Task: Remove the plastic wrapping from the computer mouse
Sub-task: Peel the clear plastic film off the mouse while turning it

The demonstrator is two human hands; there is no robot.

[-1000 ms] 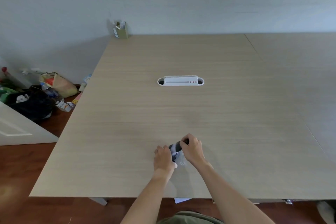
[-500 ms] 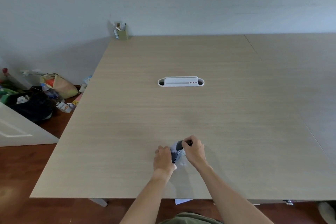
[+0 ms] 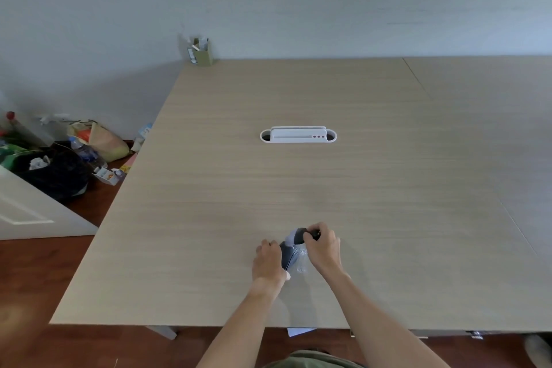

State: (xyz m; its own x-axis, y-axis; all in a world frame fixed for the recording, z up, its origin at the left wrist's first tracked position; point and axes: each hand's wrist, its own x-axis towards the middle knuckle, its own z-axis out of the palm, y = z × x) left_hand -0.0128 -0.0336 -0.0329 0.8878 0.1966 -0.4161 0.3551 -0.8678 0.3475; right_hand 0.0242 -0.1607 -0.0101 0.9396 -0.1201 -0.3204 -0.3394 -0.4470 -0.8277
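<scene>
Since the earlier frames both hands have barely shifted on the wood-grain table [image 3: 328, 188]; the right hand [image 3: 324, 249] has edged a little farther from the person, drawing the dark tip of the computer mouse [image 3: 291, 249] out past the plastic wrapping [image 3: 300, 261].

Left hand [image 3: 267, 260] grips the near left side of the mouse, fingers curled round it, thumb hidden. Right hand pinches the far end of the mouse, fingers curled over the dark tip. Between the two hands the grey-black body shows, with clear crinkled wrapping still around its lower right part, just beside the right wrist. Mouse and hands sit near the table's front edge, close to the person.

Well beyond the hands, mid-table, a white cable-port insert [image 3: 298, 135] is set in the surface; three small reddish marks on it are too small to read. Far beyond and left of the left hand, at the table's back corner, stands an olive pen holder [image 3: 203, 52]. On the floor, far to the left, lie a black bag [image 3: 53, 170] and other clutter; no brand or writing is legible anywhere.
</scene>
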